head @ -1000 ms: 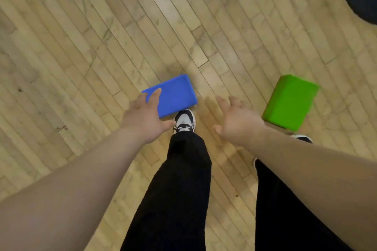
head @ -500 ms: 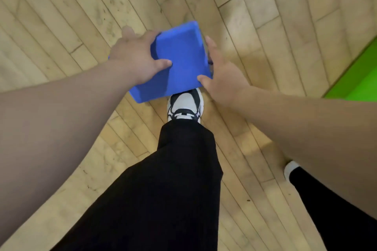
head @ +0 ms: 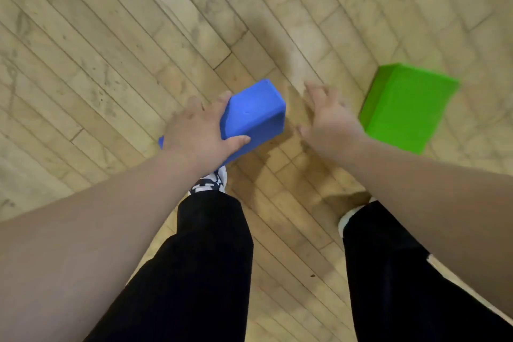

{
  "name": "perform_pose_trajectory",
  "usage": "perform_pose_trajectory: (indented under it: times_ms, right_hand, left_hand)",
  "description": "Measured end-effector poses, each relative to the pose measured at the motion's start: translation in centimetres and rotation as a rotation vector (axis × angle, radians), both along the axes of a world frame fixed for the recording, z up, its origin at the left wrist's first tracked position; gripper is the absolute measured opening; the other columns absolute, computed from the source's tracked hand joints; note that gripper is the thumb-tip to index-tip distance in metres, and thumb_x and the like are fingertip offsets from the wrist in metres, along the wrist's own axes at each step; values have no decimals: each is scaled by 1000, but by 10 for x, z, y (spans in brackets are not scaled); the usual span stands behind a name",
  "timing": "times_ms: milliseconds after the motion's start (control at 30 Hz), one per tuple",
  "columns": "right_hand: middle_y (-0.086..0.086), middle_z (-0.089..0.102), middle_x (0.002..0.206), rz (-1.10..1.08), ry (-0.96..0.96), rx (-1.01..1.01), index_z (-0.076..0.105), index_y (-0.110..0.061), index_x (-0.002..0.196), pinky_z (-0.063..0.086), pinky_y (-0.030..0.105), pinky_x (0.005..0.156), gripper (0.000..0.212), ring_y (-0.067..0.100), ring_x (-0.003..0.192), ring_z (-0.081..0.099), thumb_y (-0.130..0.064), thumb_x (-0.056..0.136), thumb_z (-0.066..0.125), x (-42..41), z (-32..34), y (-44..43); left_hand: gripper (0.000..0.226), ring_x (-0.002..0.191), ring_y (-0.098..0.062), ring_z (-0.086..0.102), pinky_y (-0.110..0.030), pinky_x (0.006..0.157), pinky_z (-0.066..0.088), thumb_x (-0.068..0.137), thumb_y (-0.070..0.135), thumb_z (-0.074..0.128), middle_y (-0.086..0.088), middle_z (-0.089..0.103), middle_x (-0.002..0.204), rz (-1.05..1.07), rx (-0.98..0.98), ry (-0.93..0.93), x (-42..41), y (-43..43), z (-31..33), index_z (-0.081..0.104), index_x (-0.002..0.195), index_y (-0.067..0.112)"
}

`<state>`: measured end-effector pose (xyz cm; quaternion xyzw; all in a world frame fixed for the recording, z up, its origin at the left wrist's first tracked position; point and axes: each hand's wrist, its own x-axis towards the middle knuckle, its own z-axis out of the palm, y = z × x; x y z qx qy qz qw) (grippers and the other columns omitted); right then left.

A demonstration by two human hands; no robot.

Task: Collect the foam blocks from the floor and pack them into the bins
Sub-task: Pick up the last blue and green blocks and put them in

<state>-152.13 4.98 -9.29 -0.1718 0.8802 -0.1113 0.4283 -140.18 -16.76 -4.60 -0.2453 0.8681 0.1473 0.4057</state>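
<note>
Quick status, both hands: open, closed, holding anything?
Left hand: grips the blue foam block.
Right hand: open, holding nothing.

The wooden floor (head: 111,58) is laid in pale strips that run diagonally. A green block (head: 408,108) lies on it at the right. Nearer stand a white-and-black shoe (head: 210,184) and another shoe's white toe (head: 346,220).

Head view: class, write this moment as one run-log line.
left hand: grips blue block | right hand: open, empty | green block: on floor
</note>
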Motion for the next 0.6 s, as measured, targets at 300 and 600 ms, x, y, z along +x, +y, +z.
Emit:
perform_pose_trajectory:
  times_ms: [300, 600]
  right_hand:
    - [11, -6, 170, 285, 77, 505, -20, -38, 157, 10, 63, 123, 149, 45, 155, -4, -59, 60, 92, -133, -39, 178]
    - [21, 30, 152, 338, 54, 385, -22, -39, 155, 38, 58, 108, 163, 41, 141, 31, -77, 42, 88, -144, -43, 207]
  left_hand:
    - [93, 124, -37, 51, -44, 88, 42, 93, 73, 45, -12, 43, 144, 31, 109, 94, -98, 173, -57, 2, 162, 29]
    - [99, 123, -32, 46, -47, 93, 44, 89, 77, 46, -7, 38, 141, 92, 153, -29, -47, 179, -61, -20, 156, 46]
